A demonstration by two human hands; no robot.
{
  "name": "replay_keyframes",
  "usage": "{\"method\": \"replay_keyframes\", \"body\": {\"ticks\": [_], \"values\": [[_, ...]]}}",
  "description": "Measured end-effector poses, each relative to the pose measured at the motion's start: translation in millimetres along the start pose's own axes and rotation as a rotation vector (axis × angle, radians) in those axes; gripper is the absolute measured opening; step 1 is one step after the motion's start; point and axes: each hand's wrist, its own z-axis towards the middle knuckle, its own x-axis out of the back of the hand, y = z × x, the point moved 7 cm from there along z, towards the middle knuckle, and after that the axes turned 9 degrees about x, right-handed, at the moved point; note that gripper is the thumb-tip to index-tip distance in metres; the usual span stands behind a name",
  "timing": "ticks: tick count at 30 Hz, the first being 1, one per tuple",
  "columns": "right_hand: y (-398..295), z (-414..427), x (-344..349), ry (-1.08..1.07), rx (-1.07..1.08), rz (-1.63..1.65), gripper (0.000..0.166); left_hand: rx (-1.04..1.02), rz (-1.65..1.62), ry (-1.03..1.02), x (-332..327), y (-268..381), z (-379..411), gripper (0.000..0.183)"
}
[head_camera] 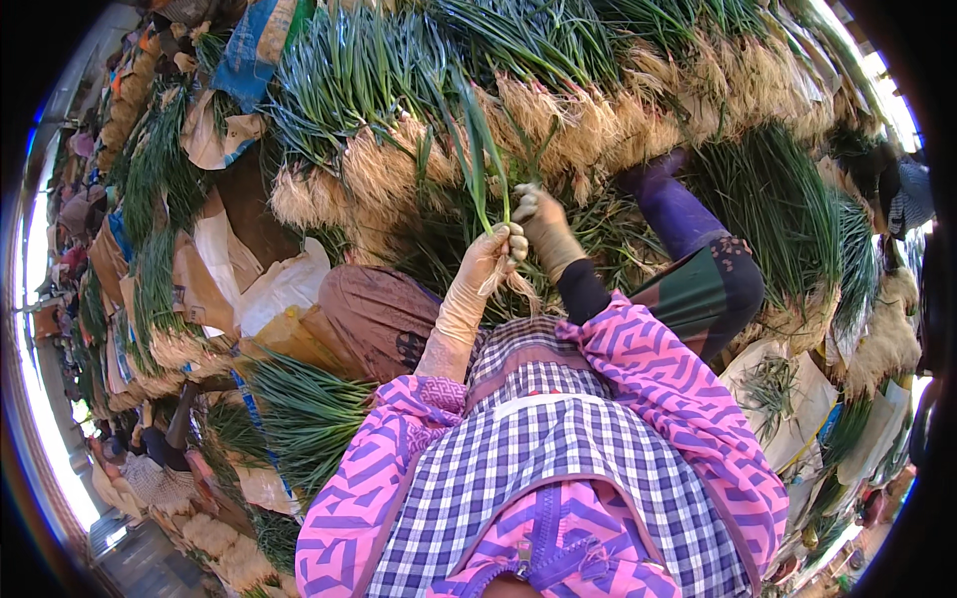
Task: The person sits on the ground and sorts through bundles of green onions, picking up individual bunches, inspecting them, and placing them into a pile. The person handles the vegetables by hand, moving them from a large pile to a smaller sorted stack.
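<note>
In a pale rubber glove, my left hand (490, 258) is closed around the lower stems of a few green onions (478, 161). Their leaves point up and away from me, and their pale roots hang below the fist. My right hand (540, 217), gloved too and slightly blurred, is just right of the left one with its fingers curled. Whether it grips a leaf or stem cannot be told. Loose green leaves (613, 232) lie between my knees under the hands. Beyond them is a long row of green onions (359, 75) with bushy, pale roots (389, 161) towards me.
More green onions stand on the right (770, 209), and a bundle (314, 418) lies by my left elbow. White plastic sheeting (288, 288) and brown paper sacks (198, 288) are on the left. Other people work at the far left, one at lower left (157, 471), another at the right edge (908, 194).
</note>
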Motion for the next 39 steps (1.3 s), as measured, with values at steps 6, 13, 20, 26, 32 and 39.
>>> {"method": "replay_keyframes", "body": {"ticks": [6, 13, 20, 26, 32, 39], "values": [[-54, -65, -26, -0.337, 0.034, -1.706, 0.039, -0.095, 0.358, 0.411, 38, 23, 4, 0.025], [-54, -76, -14, -0.363, -0.030, -1.510, 0.028, -0.147, 0.417, 0.337, 4, 50, -2, 0.022], [-138, -37, -78, -0.461, 0.535, -2.426, 0.030, -0.498, 0.188, -0.156, -152, 180, -109, 0.026], [-170, 21, -174, 0.012, 0.971, -2.069, 0.034, -0.438, 0.454, 0.355, -116, 212, -14, 0.029], [-74, -26, -173, -0.312, 1.062, -2.073, 0.028, -0.362, 0.654, 0.499, -71, 146, 55, 0.056], [-102, 3, -173, -0.375, 0.920, -2.018, 0.034, -0.503, 0.443, 0.478, -40, 157, 20, 0.040]]}}
